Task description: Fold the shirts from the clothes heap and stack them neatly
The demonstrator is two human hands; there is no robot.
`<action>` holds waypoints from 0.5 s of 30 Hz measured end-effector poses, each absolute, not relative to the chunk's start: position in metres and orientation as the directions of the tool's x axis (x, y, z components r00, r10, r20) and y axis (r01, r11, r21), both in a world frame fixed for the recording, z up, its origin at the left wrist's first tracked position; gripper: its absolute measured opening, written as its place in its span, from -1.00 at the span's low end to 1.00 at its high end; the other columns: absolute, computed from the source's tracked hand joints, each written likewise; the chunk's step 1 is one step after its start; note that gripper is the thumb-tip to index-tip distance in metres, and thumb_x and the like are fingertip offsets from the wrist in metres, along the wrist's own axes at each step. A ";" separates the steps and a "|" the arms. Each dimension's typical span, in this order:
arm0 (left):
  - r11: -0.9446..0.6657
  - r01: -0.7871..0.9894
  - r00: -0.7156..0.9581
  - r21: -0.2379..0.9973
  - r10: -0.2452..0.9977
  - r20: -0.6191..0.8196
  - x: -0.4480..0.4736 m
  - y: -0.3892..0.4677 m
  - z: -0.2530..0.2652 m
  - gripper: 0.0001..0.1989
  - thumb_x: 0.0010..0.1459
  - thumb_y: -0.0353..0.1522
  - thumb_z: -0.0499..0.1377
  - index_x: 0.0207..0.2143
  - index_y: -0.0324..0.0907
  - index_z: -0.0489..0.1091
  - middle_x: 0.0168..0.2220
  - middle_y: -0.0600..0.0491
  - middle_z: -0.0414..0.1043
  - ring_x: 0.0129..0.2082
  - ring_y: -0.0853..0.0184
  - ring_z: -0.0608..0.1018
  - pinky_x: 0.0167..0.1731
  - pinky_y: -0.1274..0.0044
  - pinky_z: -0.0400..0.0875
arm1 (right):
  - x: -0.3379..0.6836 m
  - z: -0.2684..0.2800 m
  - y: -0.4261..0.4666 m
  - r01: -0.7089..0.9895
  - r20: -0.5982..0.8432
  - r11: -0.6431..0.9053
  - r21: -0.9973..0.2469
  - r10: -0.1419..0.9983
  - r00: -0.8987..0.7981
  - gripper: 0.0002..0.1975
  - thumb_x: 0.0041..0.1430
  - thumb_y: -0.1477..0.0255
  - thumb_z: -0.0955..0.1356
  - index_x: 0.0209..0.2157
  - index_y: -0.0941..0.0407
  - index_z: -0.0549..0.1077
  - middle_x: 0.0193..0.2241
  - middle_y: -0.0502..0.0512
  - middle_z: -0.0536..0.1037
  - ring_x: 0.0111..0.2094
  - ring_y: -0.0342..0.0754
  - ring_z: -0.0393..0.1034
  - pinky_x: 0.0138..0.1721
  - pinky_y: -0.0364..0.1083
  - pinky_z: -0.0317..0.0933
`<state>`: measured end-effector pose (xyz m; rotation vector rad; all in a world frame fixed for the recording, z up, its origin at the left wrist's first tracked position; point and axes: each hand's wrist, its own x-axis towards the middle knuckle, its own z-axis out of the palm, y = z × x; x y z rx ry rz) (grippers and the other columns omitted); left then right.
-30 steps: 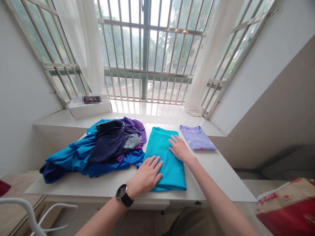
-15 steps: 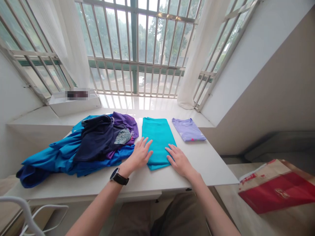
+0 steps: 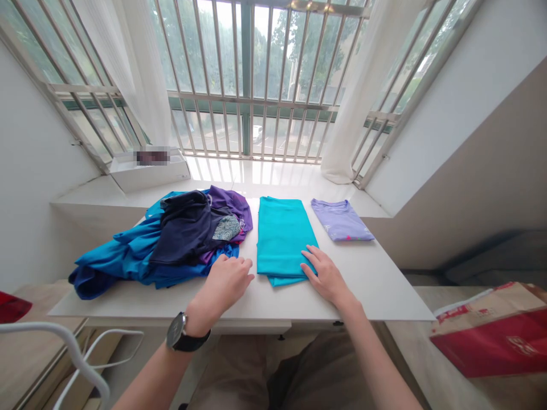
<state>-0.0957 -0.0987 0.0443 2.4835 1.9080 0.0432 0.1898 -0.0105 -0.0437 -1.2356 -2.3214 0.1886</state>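
A folded turquoise cloth (image 3: 286,230) lies flat on the white table in front of me. My right hand (image 3: 325,276) rests on its near right corner, fingers spread, gripping nothing. My left hand (image 3: 226,280), wearing a dark watch (image 3: 183,333), is just left of the cloth, by the near edge of a clothes pile. Its fingers are loosely bent, the thumb is apart, and nothing shows in it. In the pile are a dark navy garment (image 3: 183,228), a blue garment (image 3: 128,250) and a purple one (image 3: 233,205). A folded lavender T-shirt (image 3: 344,219) lies right of the turquoise cloth.
Behind the white table (image 3: 376,285) is a windowsill with a white box (image 3: 149,173), a barred window and white curtains (image 3: 342,136). A red and tan paper bag (image 3: 496,336) stands at the lower right. A curved white tube (image 3: 55,330) is at the lower left.
My left hand has come off the turquoise cloth and moved left, its fingers now more bent. My right hand stays on the cloth's right edge. The view has shifted slightly.
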 end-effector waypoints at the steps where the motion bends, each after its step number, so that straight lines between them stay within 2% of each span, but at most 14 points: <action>1: -0.316 0.947 0.313 0.052 0.948 0.052 -0.091 -0.095 0.045 -0.81 0.28 -0.30 0.18 -0.10 -0.19 0.45 -0.17 -0.10 0.55 -0.13 0.08 0.57 -0.13 0.33 0.33 | 0.190 -0.043 -0.011 0.736 0.377 0.582 -0.346 0.805 -0.459 -0.56 0.37 0.19 0.23 0.13 0.11 0.44 0.22 0.27 0.39 0.25 0.17 0.24 0.25 0.21 0.18; 4: -0.493 0.864 0.483 0.101 0.869 0.104 -0.080 -0.082 0.039 -0.71 0.20 -0.33 0.25 -0.02 -0.14 0.41 0.00 -0.08 0.48 0.02 0.08 0.50 -0.04 0.33 0.33 | 0.190 -0.042 -0.014 0.721 0.419 0.603 -0.341 0.785 -0.457 -0.62 0.36 0.24 0.25 0.06 0.12 0.49 0.14 0.28 0.47 0.20 0.16 0.31 0.21 0.20 0.23; 9: -0.538 0.835 0.527 0.112 0.842 0.115 -0.081 -0.069 0.013 -0.82 0.21 -0.52 0.12 -0.16 -0.18 0.44 -0.16 -0.05 0.52 -0.11 0.16 0.55 -0.12 0.38 0.37 | 0.188 -0.036 -0.018 0.685 0.538 0.661 -0.305 0.713 -0.449 -0.74 0.36 0.34 0.25 -0.05 0.08 0.52 0.02 0.23 0.54 0.10 0.13 0.39 0.12 0.17 0.33; 12: -0.539 0.834 0.518 0.116 0.838 0.170 -0.085 -0.066 0.007 -0.86 0.20 -0.52 0.12 -0.23 -0.18 0.44 -0.21 -0.04 0.54 -0.18 0.19 0.57 -0.15 0.41 0.37 | 0.171 -0.029 -0.025 0.637 0.601 0.721 -0.273 0.645 -0.472 -0.79 0.35 0.39 0.26 -0.11 0.07 0.52 -0.05 0.21 0.56 0.05 0.11 0.42 0.08 0.14 0.34; 15: -0.500 0.856 0.469 0.130 0.859 0.207 -0.082 -0.057 0.012 -0.89 0.23 -0.48 0.11 -0.28 -0.18 0.43 -0.34 0.00 0.54 -0.30 0.23 0.57 -0.20 0.43 0.38 | 0.146 -0.027 -0.032 0.592 0.581 0.761 -0.266 0.617 -0.531 -0.72 0.28 0.30 0.35 -0.02 0.10 0.47 -0.05 0.24 0.56 0.00 0.14 0.43 0.03 0.12 0.35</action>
